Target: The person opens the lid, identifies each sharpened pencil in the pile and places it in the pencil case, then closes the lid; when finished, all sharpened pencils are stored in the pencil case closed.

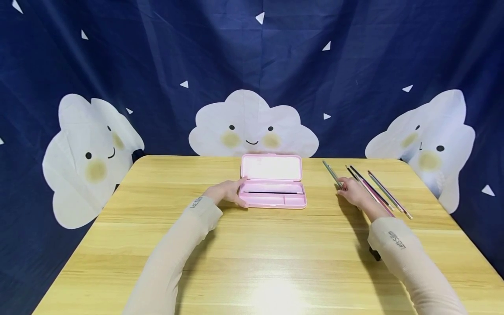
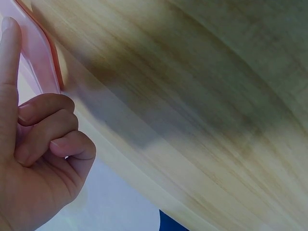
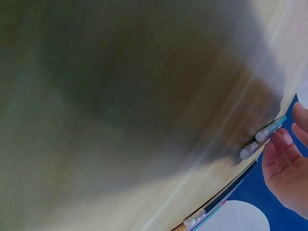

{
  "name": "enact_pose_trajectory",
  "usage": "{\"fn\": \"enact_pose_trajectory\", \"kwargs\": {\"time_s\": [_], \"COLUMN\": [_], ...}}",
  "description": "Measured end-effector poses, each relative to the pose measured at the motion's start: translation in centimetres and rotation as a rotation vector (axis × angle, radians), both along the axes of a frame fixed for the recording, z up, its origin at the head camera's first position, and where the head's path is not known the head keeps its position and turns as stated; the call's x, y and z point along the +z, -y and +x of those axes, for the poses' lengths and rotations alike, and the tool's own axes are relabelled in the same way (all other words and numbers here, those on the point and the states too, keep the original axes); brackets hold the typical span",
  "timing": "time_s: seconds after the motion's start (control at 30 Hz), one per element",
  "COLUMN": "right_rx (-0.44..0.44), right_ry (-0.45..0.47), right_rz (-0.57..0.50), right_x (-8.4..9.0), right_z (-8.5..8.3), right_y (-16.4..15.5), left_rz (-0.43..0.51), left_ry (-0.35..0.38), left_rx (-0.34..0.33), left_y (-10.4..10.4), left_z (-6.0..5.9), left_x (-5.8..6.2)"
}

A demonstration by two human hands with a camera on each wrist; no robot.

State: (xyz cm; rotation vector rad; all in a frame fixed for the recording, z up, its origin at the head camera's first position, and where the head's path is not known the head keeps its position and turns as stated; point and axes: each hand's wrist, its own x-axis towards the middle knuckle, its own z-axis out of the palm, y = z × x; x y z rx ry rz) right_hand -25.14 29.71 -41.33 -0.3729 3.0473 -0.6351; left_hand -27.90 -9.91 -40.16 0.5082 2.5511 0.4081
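An open pink pencil case (image 1: 275, 201) lies at the middle of the wooden table, its lid (image 1: 271, 167) folded back. One dark pencil (image 1: 271, 192) lies inside. My left hand (image 1: 239, 191) holds the case's left end; in the left wrist view the index finger (image 2: 9, 72) lies straight along the pink rim (image 2: 41, 53) and the other fingers are curled. My right hand (image 1: 343, 184) rests with relaxed fingers on the near end of a grey-green pencil (image 1: 330, 171). In the right wrist view a fingertip (image 3: 284, 139) touches that teal-ended pencil (image 3: 269, 129).
Several more pencils (image 1: 378, 192) lie fanned out to the right of my right hand, near the table's right edge. The wooden table (image 1: 252, 262) stretches broad in front of the case. A dark blue cloth with white clouds (image 1: 252, 127) hangs behind.
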Motion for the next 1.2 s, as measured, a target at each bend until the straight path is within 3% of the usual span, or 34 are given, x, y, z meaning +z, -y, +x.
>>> {"fn": "enact_pose_trajectory", "kwargs": {"time_s": [0.23, 0.5, 0.73, 0.93, 1.2], "right_rx": [-0.012, 0.030, 0.048, 0.074, 0.154], "right_ry": [0.035, 0.002, -0.003, 0.020, -0.097], "right_rz": [0.046, 0.068, 0.104, 0.048, -0.151], "right_x": [-0.18, -0.37, -0.38, -0.50, 0.03], "right_z": [-0.29, -0.46, -0.32, -0.16, -0.38], "right_y": [0.00, -0.05, 0.19, 0.14, 0.49], "left_rz": [-0.008, 0.007, -0.010, -0.025, -0.014], "left_ry": [0.007, 0.033, 0.013, 0.002, 0.005], "left_rx": [0.012, 0.043, 0.020, 0.011, 0.012], "left_y": [0.01, 0.01, -0.01, -0.04, -0.06], "left_z": [-0.16, 0.00, -0.12, -0.14, 0.01], "left_x": [-0.30, -0.22, -0.16, -0.09, 0.03]}}
